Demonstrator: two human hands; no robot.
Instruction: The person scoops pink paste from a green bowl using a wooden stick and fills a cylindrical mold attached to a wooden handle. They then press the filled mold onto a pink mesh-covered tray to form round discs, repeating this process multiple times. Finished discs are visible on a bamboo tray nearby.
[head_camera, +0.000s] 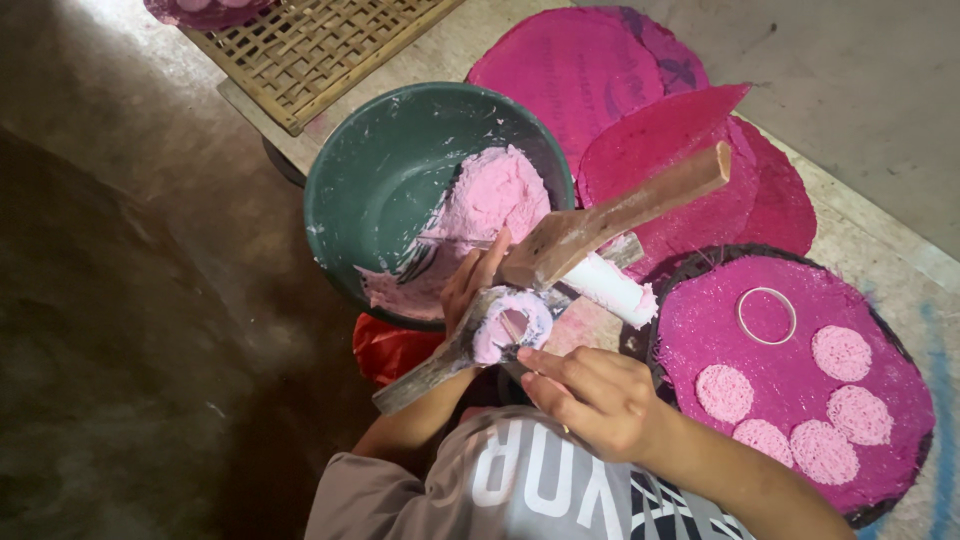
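Low at centre, the right hand (592, 396) curls its fingers together, pinching a thin tool whose tip is hidden in the pink paste. At ten o'clock from it, the left hand (470, 283) wraps the wooden press (560, 262); its palm is hidden, so its grip is hard to judge. Paste fills the press's ring (510, 325). At twelve o'clock sits the green bowl (400, 180) of paste (490, 200). At three o'clock lies a magenta mat (790, 380) with pink discs (724, 392) and a loose ring (767, 315).

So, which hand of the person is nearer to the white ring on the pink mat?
The right hand is nearer; the white ring lies up and to its right. The left hand is farther left, beside the green bowl.
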